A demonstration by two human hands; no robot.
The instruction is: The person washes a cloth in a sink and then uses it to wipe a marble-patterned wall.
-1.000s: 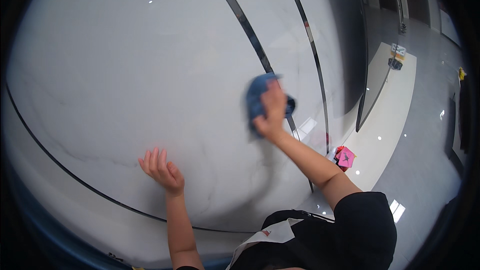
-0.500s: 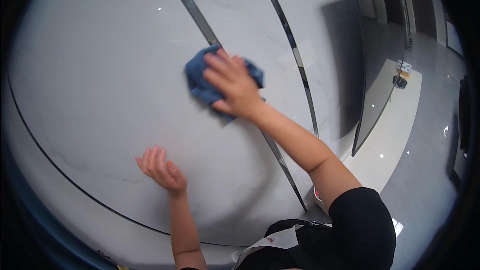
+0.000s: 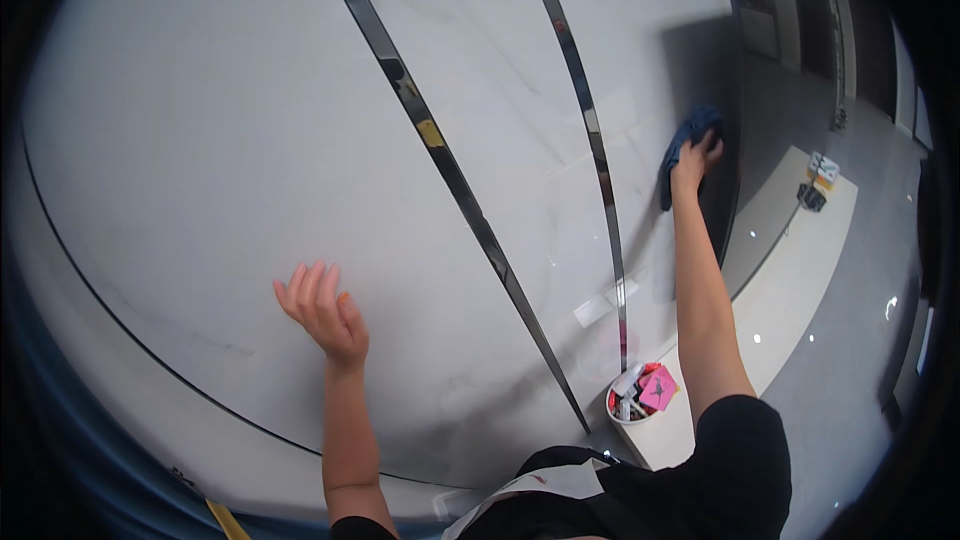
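From here, the right hand (image 3: pixel 692 166) is curled around a blue cloth (image 3: pixel 699 123) by the near edge of the screen (image 3: pixel 785 130). The left hand (image 3: pixel 328 315), fingers loosely spread, holds nothing. A tub (image 3: pixel 621 420) sits near the surface's (image 3: pixel 790 305) near end.

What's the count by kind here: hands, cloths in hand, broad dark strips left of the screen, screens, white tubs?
Hands: 2, left hand and right hand
Blue cloth: 1
Broad dark strips: 2, nearer strip and farther strip
Screen: 1
White tub: 1
Total: 7
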